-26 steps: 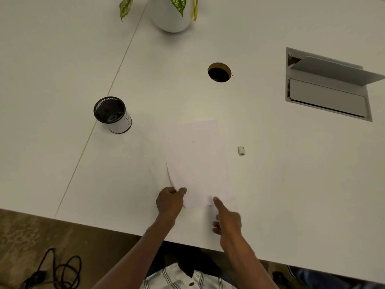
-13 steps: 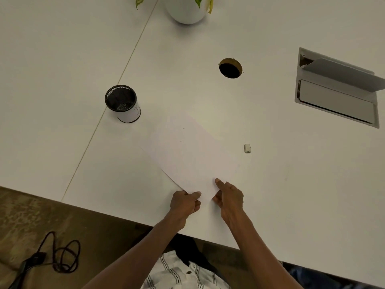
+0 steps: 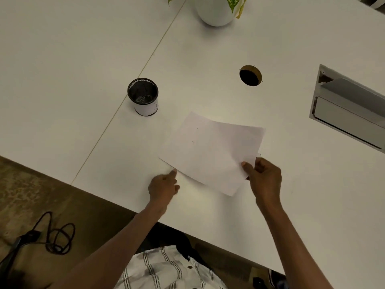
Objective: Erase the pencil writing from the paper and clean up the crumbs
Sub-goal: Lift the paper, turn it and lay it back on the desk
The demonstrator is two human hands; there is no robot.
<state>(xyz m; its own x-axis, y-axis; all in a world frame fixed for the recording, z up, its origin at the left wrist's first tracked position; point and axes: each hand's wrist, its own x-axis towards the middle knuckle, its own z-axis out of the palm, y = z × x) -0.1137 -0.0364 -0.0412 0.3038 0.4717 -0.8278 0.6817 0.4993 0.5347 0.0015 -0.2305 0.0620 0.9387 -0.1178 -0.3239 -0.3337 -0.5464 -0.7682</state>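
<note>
A white sheet of paper (image 3: 210,153) is tilted over the white table (image 3: 229,209), near the front edge. It carries a few tiny dark specks on its left half. My right hand (image 3: 263,178) pinches the sheet's right edge between thumb and fingers and holds that side up. At the lower left edge of the sheet, my left hand (image 3: 163,184) touches the paper with its index fingertip; its other fingers are loosely curled and hold nothing. No eraser shows in this view.
A black mesh cup (image 3: 143,97) stands left of the paper. Farther back are a round cable hole (image 3: 250,75) and a white plant pot (image 3: 216,11). A grey socket box with a raised flap (image 3: 350,109) sits at the right. Cables (image 3: 54,236) lie on the floor.
The sheet has turned and shifted right, its right side lifted in my right hand. My left hand has let go of its pinch and moved to the sheet's left edge. The eraser has dropped out of sight.
</note>
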